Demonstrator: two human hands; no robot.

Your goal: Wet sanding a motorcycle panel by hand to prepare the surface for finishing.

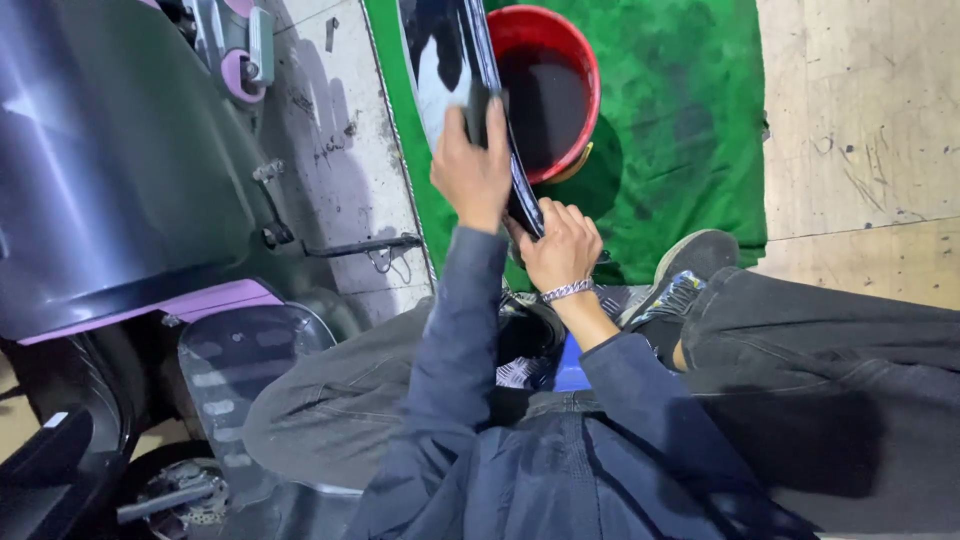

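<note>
We look down on 2 bare hands working a long, glossy black curved plastic panel (455, 50) that slants from the top of the frame toward the lap. Our left hand (470, 172) is clamped around the panel about midway along its visible length, fingers curled over its right edge and pressing a small dark pad (480, 108) against the surface; what the pad is made of we cannot tell. Our right hand (562, 245) is closed on the panel's lower end, just below and beside the left hand, with a silver chain bracelet (567, 291) at the wrist.

The panel hangs over the left side of a round red plastic bucket (590, 75) holding dark liquid, which stands on a green mat (690, 120) spread over the pale concrete floor (860, 120).

Both arms wear dark blue sleeves. A grey sneaker (680, 280) rests at the mat's near edge, and a patch of blue seat (568, 368) shows between the legs. On the left stands a scooter with a dark glossy body (110, 160) and a pink trim strip (190, 305), well apart from the hands.
</note>
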